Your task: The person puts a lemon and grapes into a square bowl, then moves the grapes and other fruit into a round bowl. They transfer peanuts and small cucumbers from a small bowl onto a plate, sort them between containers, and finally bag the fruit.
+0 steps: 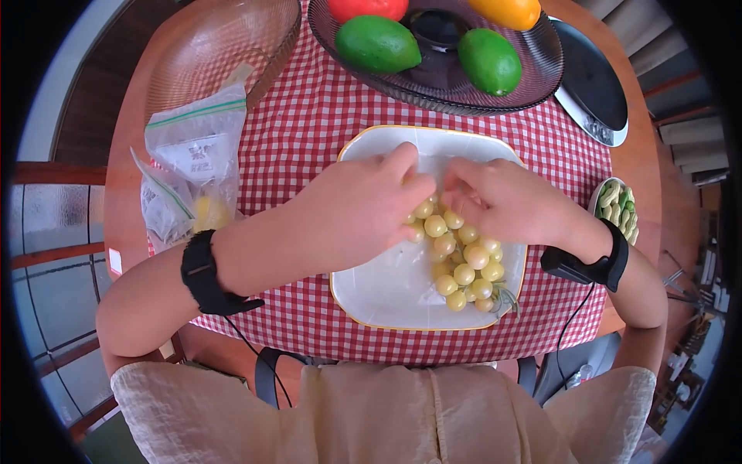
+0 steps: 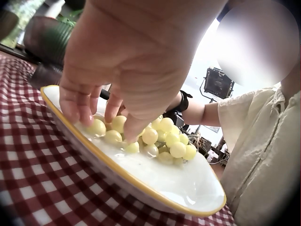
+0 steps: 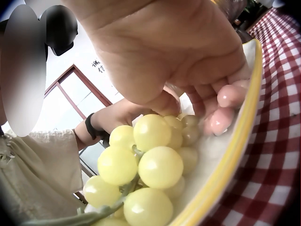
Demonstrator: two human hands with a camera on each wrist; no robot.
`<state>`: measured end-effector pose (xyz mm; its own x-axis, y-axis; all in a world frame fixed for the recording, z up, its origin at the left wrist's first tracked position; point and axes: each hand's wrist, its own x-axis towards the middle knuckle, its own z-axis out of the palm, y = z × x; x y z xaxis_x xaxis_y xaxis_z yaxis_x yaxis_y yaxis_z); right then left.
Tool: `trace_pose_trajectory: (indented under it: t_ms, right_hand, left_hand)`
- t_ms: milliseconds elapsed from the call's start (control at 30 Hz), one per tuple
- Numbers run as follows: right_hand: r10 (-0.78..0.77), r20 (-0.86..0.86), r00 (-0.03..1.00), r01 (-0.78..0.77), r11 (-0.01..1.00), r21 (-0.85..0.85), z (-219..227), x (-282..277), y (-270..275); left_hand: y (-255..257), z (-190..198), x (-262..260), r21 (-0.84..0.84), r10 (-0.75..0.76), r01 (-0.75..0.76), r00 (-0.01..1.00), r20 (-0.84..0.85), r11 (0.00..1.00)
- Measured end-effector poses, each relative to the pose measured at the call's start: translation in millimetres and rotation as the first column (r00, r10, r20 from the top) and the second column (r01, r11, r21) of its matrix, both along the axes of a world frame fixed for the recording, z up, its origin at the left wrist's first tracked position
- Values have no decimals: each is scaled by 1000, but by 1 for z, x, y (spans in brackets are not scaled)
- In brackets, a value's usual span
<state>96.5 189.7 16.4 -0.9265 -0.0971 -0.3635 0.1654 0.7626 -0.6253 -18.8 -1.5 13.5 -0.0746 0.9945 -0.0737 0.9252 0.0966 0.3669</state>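
In the head view, the bunch of round, pale yellow-green grapes (image 1: 464,274) is lying on the white ceramic, yellow-rimmed plate (image 1: 379,286), its long axis running from the plate's centre towards its near right corner, where the thin green stem (image 1: 506,298) is showing. Your left grip (image 1: 379,197) and right grip (image 1: 510,197) are flanking the bunch's far end, neither being clearly nearer. In the left wrist view, your left grip is pinching end grapes over the plate. In the right wrist view, your right fingers (image 3: 222,120) are curling beside the bunch, inside the plate's rim; whether they are grasping anything, I cannot tell.
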Motion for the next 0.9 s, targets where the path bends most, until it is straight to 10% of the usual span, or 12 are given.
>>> trace_pose_trajectory:
  t_ms: [667, 767, 900]
  right_hand:
    - [-109, 123, 986, 123, 986, -115, 5, 0, -4]
    - [-91, 58, 994, 94, 994, -52, 4, 4, 6]
    - [107, -260, 960, -68, 986, 153, -9, 10, 16]
  left_hand:
    - [-1, -26, 9, 204, -63, 76, 996, -67, 976]
    - [-5, -1, 15, 85, 213, -213, 977, 16, 973]
    - [-12, -1, 20, -18, 146, -151, 976, -161, 988]
